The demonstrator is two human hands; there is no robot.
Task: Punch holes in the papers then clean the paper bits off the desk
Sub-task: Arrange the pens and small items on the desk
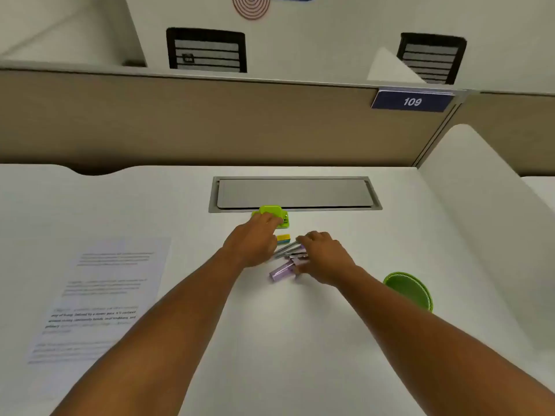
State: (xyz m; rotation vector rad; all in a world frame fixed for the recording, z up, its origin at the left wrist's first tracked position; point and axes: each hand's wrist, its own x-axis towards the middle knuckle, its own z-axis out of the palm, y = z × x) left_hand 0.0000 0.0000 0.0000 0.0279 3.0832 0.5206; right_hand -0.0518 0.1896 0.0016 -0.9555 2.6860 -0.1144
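A small green hole punch (277, 216) stands on the white desk (300, 340), just in front of the grey cable hatch. My left hand (255, 244) reaches to it and its fingers close over the punch's left side. My right hand (326, 258) lies over a lilac and grey stapler-like tool (283, 270), fingers curled on its metal parts; whether it grips is unclear. A printed sheet of paper (99, 298) lies flat at the left of the desk. I see no paper bits.
A small yellow and teal block (283, 238) sits between my hands. A green round dish (411, 291) stands at the right. The hatch (295, 193) is closed. A beige partition with a "109" sign (413, 101) backs the desk.
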